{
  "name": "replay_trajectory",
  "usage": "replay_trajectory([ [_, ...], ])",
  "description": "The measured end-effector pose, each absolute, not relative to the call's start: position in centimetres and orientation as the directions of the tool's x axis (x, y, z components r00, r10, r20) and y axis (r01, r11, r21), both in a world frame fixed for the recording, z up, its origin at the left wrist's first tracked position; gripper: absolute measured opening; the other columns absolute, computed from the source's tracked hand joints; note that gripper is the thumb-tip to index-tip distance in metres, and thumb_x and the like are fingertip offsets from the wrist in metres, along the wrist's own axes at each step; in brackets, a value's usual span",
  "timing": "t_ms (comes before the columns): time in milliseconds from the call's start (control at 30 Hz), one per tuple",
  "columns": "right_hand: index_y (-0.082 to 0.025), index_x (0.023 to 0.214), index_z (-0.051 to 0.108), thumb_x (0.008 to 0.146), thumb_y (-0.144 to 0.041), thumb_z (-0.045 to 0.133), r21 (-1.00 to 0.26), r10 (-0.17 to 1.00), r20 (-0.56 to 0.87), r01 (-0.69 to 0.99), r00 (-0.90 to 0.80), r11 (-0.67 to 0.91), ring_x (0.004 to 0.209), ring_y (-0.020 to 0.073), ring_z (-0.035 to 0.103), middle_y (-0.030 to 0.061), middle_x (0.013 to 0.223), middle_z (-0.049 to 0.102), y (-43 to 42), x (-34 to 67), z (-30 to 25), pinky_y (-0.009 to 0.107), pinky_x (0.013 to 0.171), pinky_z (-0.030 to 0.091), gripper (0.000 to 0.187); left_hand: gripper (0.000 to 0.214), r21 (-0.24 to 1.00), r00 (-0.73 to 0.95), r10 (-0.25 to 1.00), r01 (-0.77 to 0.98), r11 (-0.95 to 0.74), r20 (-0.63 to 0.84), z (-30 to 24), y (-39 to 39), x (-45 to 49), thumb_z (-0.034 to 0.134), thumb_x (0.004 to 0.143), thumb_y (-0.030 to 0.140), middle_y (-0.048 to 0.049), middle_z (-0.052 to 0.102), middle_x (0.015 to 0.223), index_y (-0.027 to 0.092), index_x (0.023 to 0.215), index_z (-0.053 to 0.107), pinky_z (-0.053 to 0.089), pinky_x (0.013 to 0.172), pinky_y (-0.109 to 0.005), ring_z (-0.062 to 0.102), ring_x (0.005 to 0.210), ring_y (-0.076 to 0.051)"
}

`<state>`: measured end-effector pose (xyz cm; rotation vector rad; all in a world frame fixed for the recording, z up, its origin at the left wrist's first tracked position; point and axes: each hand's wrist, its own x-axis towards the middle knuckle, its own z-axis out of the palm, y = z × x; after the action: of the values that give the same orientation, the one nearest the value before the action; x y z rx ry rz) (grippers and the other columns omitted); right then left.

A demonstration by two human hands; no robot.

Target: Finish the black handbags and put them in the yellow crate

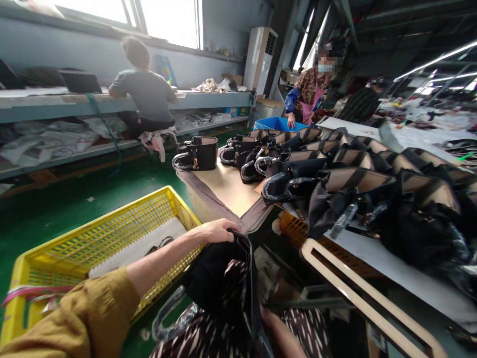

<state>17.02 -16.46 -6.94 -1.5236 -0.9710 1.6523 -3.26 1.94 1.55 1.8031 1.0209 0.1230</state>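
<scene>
As the left hand (223,231) pinches the rim of a black bag (208,273) just below it, the right hand (270,323) is partly hidden, its grip impossible to tell; handling appears unfinished, with other bags (294,166) crowding the worktop (238,199) beyond.

A basket (97,231) stands left of the nearest bag (210,273).

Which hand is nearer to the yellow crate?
Left. The left hand grips the black bag's top edge just right of the yellow crate; the right hand, partly hidden, is farther right, past the bag.
</scene>
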Motion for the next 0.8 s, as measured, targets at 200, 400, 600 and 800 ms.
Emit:
replay_trajectory([
  [200,-0.019,0.095,0.064,0.077,-0.063,0.035,-0.813,0.833,-0.553,0.207,0.016,-0.544,0.094,0.0247,0.062,0.0057,0.088,0.07,-15.2,20.1,-2.9,0.034,0.084,0.047,0.056,0.026,0.638,0.672,0.673,0.671,-0.378,-0.309,1.7,2.1,-0.8,0.044,0.066,0.02,0.0,0.061,0.07,0.018,0.084,0.063,0.037,0.055,-0.02,0.054,0.065,-0.015],
  [400,-0.017,0.129,0.036,0.066,-0.035,0.06,-0.715,0.883,-0.46,0.552,0.091,-0.429,0.111,0.0256,0.052,0.0113,0.122,0.055,-14.3,18.8,-0.1,0.036,0.093,0.038,0.069,0.023,0.59,0.703,0.643,0.669,-0.453,-0.303,1.1,2.8,0.1,0.046,0.068,0.025,-0.0003,0.06,0.07,0.019,0.084,0.063,0.036,0.055,-0.02,0.054,0.066,-0.015],
  [600,-0.022,0.113,0.053,0.071,-0.029,0.052,-0.503,0.882,-0.411,0.75,0.231,-0.43,0.089,0.0252,0.062,0.0077,0.097,0.068,-15.0,18.3,-0.7,0.032,0.075,0.044,0.042,0.036,0.631,0.743,0.578,0.635,-0.446,-0.339,1.1,4.2,-0.7,0.047,0.059,0.013,0.0017,0.062,0.075,0.019,0.09,0.065,0.038,0.059,-0.018,0.055,0.071,-0.014],
  [800,-0.021,0.066,0.059,0.072,-0.037,0.051,-0.579,0.904,-0.388,0.716,0.178,-0.39,0.06,0.0146,0.053,-0.0026,0.06,0.059,-14.8,22.9,3.3,0.021,0.056,0.037,0.02,0.041,0.74,0.8,0.405,0.582,-0.338,-0.444,2.8,5.2,-1.9,0.048,0.056,0.009,0.004,0.063,0.075,0.018,0.091,0.067,0.041,0.062,-0.018,0.055,0.072,-0.015],
])
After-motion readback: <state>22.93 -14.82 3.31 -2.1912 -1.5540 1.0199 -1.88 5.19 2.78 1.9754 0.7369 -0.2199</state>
